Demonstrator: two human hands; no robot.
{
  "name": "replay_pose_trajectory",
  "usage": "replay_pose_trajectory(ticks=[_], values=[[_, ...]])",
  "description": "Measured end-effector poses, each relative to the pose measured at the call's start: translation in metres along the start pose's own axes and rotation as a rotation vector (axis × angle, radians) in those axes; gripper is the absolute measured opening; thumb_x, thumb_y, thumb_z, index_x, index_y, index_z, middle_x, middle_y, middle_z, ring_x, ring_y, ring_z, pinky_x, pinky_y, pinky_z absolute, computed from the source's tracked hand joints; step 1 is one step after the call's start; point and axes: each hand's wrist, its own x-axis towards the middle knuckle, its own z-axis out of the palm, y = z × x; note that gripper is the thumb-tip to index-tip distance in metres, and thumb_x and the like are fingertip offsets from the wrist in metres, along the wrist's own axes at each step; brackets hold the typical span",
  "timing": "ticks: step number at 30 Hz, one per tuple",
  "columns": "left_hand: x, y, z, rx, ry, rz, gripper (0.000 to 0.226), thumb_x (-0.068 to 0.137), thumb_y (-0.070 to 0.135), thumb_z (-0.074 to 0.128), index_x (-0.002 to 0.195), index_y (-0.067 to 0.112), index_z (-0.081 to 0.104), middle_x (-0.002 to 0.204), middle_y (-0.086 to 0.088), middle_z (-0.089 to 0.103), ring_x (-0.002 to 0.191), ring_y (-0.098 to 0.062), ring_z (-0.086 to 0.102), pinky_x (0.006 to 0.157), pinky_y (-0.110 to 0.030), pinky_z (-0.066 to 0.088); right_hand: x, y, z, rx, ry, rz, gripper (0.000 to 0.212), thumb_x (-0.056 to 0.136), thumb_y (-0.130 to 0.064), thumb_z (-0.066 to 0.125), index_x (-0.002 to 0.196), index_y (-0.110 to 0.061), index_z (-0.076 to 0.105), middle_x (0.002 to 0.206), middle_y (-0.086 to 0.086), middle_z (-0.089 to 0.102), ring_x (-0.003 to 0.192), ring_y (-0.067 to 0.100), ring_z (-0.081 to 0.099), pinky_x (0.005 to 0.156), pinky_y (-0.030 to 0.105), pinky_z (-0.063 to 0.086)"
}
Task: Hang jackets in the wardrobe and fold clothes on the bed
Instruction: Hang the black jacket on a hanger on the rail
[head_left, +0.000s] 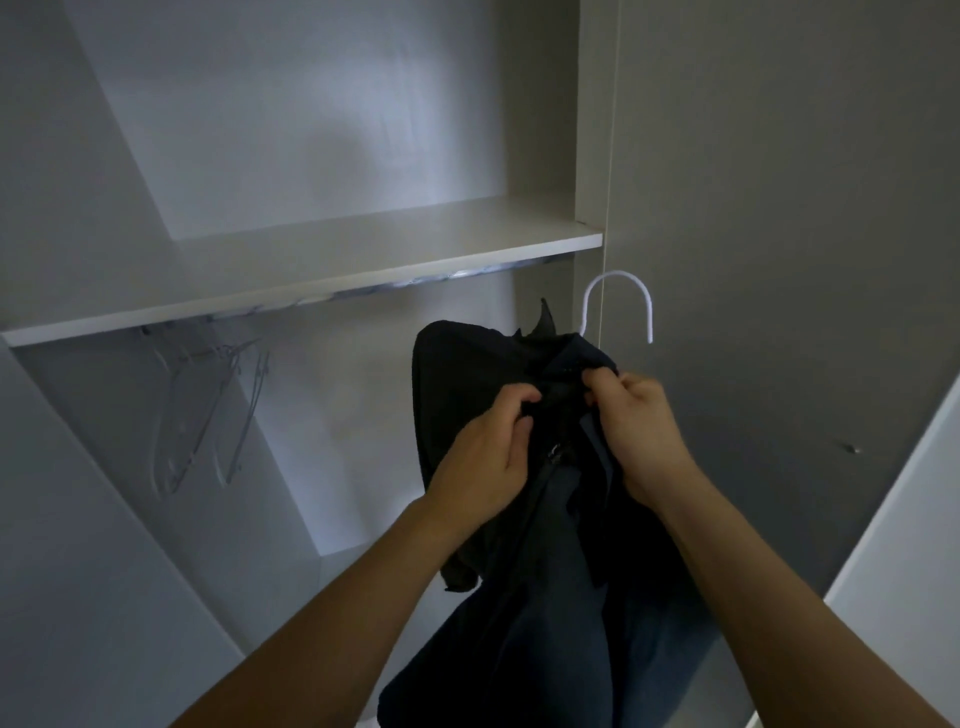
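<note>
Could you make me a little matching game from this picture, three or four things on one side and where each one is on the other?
Things:
1. jacket
2. hook
3. spare hangers
4. shelf

Places:
A. hanging on the rail at the left, under the shelf
B. sticking up above the jacket, not on the rail
C. held by the left hand and right hand
D. running across the wardrobe, above the rail

Pairs: 1-C, 2-B, 3-A, 4-D
</note>
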Motion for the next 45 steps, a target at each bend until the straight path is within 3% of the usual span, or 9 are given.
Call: replay_pose_trajectory(ticks=[5, 8, 12, 17, 22, 25, 29, 37, 45], values=[[0.002, 0.006, 0.005, -0.068, 0.104, 0.132, 0.011, 0.103, 0.024, 0.039, 0.106, 0.033, 0.044, 0.080, 0.012, 0.053, 0.067, -0.011, 0.055, 0.057, -0.018, 0.043, 0.002, 0.003, -0.009, -0.115, 0.073, -0.039, 0.037, 0.093, -0.023, 0.053, 0.057, -0.016, 0.049, 0.051, -0.001, 0.046, 0.049, 0.012, 0.041, 0.050, 0.027, 0.033], [-0.014, -0.004, 0.018, 0.016, -0.036, 0.166, 0.019, 0.099, 0.027, 0.034, 0.103, 0.027, 0.052, 0.102, 0.015, 0.052, 0.094, -0.006, 0.052, 0.084, -0.014, 0.040, 0.003, 0.008, -0.012, -0.136, 0.086, -0.043, 0.038, 0.093, -0.022, 0.053, 0.055, -0.016, 0.050, 0.052, 0.001, 0.047, 0.052, 0.016, 0.042, 0.053, 0.030, 0.033], [-0.047, -0.031, 0.037, 0.029, -0.038, 0.021, 0.027, 0.087, 0.027, 0.042, 0.112, 0.030, 0.052, 0.128, 0.017, 0.041, 0.119, -0.002, 0.040, 0.102, -0.011, 0.030, -0.002, 0.025, -0.010, -0.148, 0.122, -0.013, 0.038, 0.092, -0.021, 0.053, 0.054, -0.017, 0.052, 0.052, 0.000, 0.050, 0.051, 0.012, 0.044, 0.055, 0.031, 0.035], [-0.070, -0.061, 0.050, -0.195, -0.322, -0.420, 0.038, 0.086, 0.029, 0.060, 0.107, 0.043, 0.031, 0.099, 0.010, 0.056, 0.083, 0.006, 0.058, 0.068, -0.009, 0.047, 0.003, 0.020, -0.002, -0.117, 0.119, -0.027, 0.037, 0.092, -0.025, 0.051, 0.056, -0.020, 0.052, 0.051, -0.005, 0.050, 0.049, 0.008, 0.045, 0.053, 0.028, 0.036], [-0.113, -0.096, 0.086, -0.425, -0.624, -0.608, 0.072, 0.078, 0.029, 0.062, 0.140, 0.044, 0.029, 0.114, 0.026, 0.056, 0.106, 0.009, 0.057, 0.087, -0.015, 0.051, 0.012, 0.006, 0.006, -0.173, 0.137, -0.130, 0.033, 0.092, -0.027, 0.048, 0.061, -0.015, 0.052, 0.054, -0.004, 0.050, 0.050, 0.008, 0.044, 0.054, 0.028, 0.036], [-0.122, -0.107, 0.112, -0.162, -0.602, -0.628, 0.052, 0.078, 0.021, 0.068, 0.126, 0.017, 0.049, 0.113, -0.002, 0.060, 0.103, -0.017, 0.062, 0.094, -0.042, 0.054, 0.014, 0.003, 0.010, -0.184, 0.170, -0.159, 0.029, 0.094, -0.027, 0.046, 0.072, -0.010, 0.055, 0.061, 0.004, 0.048, 0.053, 0.009, 0.042, 0.054, 0.028, 0.035], [-0.124, -0.126, 0.117, 0.066, -0.504, -0.669, 0.026, 0.099, 0.022, 0.047, 0.124, 0.017, 0.054, 0.117, -0.005, 0.063, 0.100, -0.019, 0.063, 0.086, -0.030, 0.050, 0.017, 0.007, 0.006, -0.254, 0.244, -0.187, 0.031, 0.097, -0.025, 0.044, 0.070, -0.010, 0.051, 0.061, 0.001, 0.047, 0.050, 0.006, 0.039, 0.049, 0.023, 0.034], [-0.085, -0.132, 0.033, -0.311, 0.359, -0.815, 0.021, 0.096, 0.018, 0.060, 0.080, 0.005, 0.057, 0.076, -0.011, 0.062, 0.076, -0.022, 0.058, 0.068, -0.036, 0.046, 0.016, 0.022, -0.034, -0.526, 0.472, -0.352, 0.023, 0.094, -0.027, 0.052, 0.073, -0.019, 0.048, 0.067, -0.006, 0.052, 0.057, 0.001, 0.050, 0.047, 0.010, 0.033], [-0.037, -0.058, -0.034, 0.035, 0.065, -0.248, 0.011, 0.098, 0.023, 0.055, 0.092, 0.029, 0.061, 0.090, 0.011, 0.061, 0.084, 0.001, 0.058, 0.076, -0.013, 0.045, -0.006, 0.062, -0.026, -0.616, 0.329, -0.455, 0.028, 0.092, -0.003, 0.043, 0.096, -0.030, 0.036, 0.091, 0.001, 0.046, 0.060, 0.014, 0.041, 0.063, 0.033, 0.034]])
